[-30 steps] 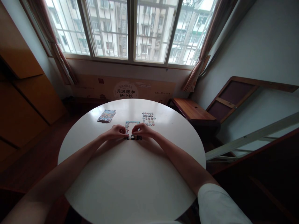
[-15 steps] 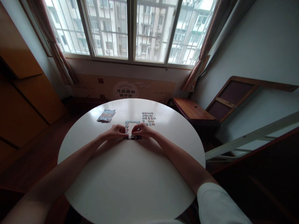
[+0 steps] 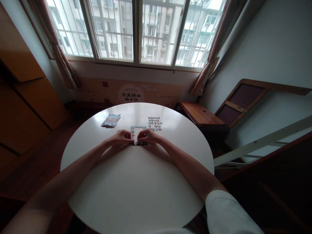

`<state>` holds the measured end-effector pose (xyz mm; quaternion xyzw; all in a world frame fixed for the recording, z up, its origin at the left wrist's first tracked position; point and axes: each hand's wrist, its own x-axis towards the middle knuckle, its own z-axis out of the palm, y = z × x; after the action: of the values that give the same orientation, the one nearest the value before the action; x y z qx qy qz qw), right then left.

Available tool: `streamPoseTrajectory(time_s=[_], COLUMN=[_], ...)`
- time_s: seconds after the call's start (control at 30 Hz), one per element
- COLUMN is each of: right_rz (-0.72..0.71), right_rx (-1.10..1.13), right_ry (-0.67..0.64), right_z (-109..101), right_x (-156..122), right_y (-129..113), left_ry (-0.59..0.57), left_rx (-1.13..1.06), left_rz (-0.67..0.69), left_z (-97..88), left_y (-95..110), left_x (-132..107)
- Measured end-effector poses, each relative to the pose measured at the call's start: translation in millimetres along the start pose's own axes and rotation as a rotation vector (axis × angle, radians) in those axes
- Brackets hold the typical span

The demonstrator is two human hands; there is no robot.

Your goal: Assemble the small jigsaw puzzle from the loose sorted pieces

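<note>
A partly joined jigsaw puzzle (image 3: pixel 138 126) lies on the white round table (image 3: pixel 136 182), its joined pieces forming a border around a bare white middle. My left hand (image 3: pixel 122 136) is closed, with its fingertips pressed on the border's lower left corner. Opposite it, my right hand (image 3: pixel 148 136) pinches a dark puzzle piece (image 3: pixel 138 143) at the bottom row; the fingers partly cover it. My right hand also hides much of the border's right side. Loose puzzle pieces (image 3: pixel 155 123) lie in rows just beyond my right hand.
A colourful printed packet (image 3: pixel 111 120) lies on the table at the far left. Behind the table, a decorated board (image 3: pixel 97 89) stands below the window. A wooden bench (image 3: pixel 202 113) is at the right, and orange cabinets (image 3: pixel 41 100) stand at the left.
The dark piece under my right fingertips has shifted very slightly at the bottom row. Both hands otherwise keep their places.
</note>
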<state>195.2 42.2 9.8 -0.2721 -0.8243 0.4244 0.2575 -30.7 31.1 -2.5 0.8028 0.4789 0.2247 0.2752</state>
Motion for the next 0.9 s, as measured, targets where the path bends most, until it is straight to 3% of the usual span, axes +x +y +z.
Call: streamPoseTrajectory(time_s=[0.37, 0.9], right_rz=[-0.045, -0.111], right_rx=[-0.138, -0.135], right_ry=[-0.01, -0.019], right_z=[0, -8], right_x=[0, 3], right_y=[-1, 12], left_ry=[-0.007, -0.006], left_rx=[-0.001, 0.004], left_rz=[0.014, 0.01], left_z=[0.5, -0.1], left_y=[-2, 1], left_x=[1, 0])
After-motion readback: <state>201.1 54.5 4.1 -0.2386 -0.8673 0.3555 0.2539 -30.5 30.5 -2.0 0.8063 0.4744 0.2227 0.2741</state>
